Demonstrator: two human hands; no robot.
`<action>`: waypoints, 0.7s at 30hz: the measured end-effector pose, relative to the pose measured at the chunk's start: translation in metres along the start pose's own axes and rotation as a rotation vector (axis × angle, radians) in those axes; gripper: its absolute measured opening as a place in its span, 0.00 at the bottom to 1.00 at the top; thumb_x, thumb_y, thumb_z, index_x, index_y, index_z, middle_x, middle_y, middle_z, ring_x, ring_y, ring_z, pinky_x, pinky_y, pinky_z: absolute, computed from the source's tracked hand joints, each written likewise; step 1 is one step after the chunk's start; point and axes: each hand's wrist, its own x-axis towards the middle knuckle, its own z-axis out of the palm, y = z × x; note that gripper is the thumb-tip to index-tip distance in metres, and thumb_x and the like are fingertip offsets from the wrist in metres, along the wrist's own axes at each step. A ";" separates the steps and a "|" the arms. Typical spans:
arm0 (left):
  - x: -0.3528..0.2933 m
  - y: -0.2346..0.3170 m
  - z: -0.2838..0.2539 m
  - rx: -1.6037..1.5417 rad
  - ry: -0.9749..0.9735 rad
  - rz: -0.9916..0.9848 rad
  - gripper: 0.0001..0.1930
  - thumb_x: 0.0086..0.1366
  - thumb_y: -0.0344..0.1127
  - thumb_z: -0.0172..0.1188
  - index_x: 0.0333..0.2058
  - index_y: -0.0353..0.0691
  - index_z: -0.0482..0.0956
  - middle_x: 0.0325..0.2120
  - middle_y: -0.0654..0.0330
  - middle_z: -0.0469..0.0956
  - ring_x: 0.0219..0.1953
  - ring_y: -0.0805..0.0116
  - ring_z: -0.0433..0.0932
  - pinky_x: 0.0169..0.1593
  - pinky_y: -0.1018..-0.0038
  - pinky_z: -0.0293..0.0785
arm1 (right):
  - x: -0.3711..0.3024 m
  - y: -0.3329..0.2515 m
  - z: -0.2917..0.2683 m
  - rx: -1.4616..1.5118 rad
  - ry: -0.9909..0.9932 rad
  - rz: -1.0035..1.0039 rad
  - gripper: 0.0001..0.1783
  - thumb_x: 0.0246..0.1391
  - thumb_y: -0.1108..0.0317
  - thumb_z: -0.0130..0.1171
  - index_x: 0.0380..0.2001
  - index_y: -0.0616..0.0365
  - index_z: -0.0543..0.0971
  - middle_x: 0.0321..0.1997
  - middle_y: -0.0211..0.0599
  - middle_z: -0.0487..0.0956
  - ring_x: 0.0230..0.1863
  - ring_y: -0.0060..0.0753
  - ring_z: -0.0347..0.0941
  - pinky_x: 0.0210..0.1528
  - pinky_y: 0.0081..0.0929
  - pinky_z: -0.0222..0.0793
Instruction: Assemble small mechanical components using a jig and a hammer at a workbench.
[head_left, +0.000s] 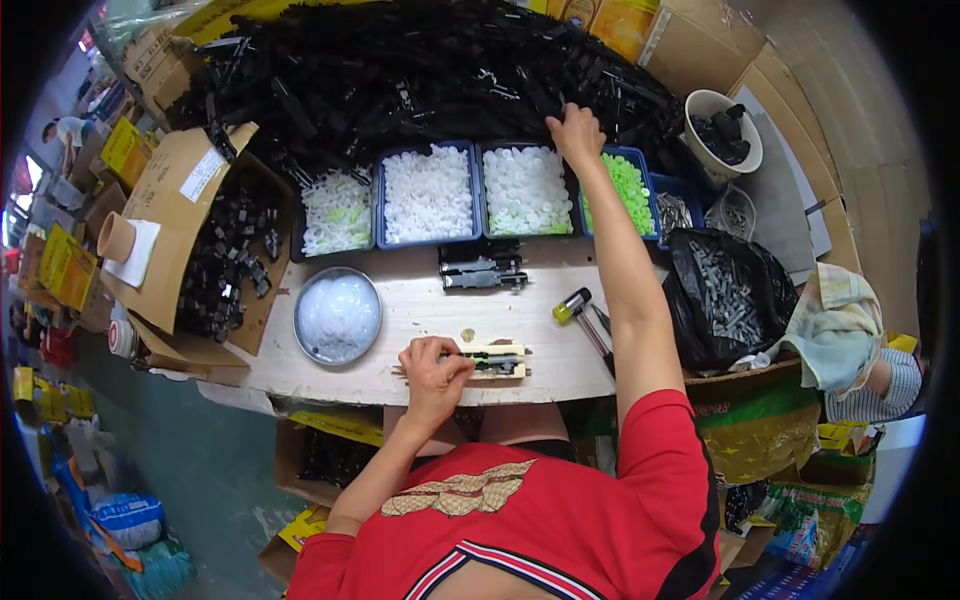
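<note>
Near the table's front edge, my left hand (435, 378) is closed in a pinch at the left end of a cream-coloured holder (512, 370). A dark plastic part (495, 359) with a bit of green lies in this holder. What the fingertips pinch is hidden. My right arm stretches far forward over the tray of green pieces (622, 195). At the front of a big heap of black plastic parts (420, 80), my right hand (578, 135) has its fingers bent and closed; anything in them cannot be made out. Black-and-grey assembled parts (484, 273) lie beyond the holder.
Trays of white pieces (428, 195), white discs (528, 188) and thin white-green pieces (337, 212) line the heap. A round metal bowl (338, 315) stands left. Right are a yellow-and-black-handled screwdriver (572, 306) and a black bag of grey parts (722, 300). A cardboard box (175, 230) holds black pieces.
</note>
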 end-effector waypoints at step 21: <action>-0.009 0.009 0.011 0.093 0.122 0.083 0.09 0.45 0.24 0.61 0.28 0.42 0.77 0.38 0.59 0.71 0.45 0.59 0.68 0.48 0.66 0.55 | 0.041 0.025 -0.003 0.005 0.512 -0.233 0.06 0.45 0.64 0.53 0.27 0.53 0.74 0.33 0.35 0.70 0.39 0.40 0.65 0.38 0.41 0.56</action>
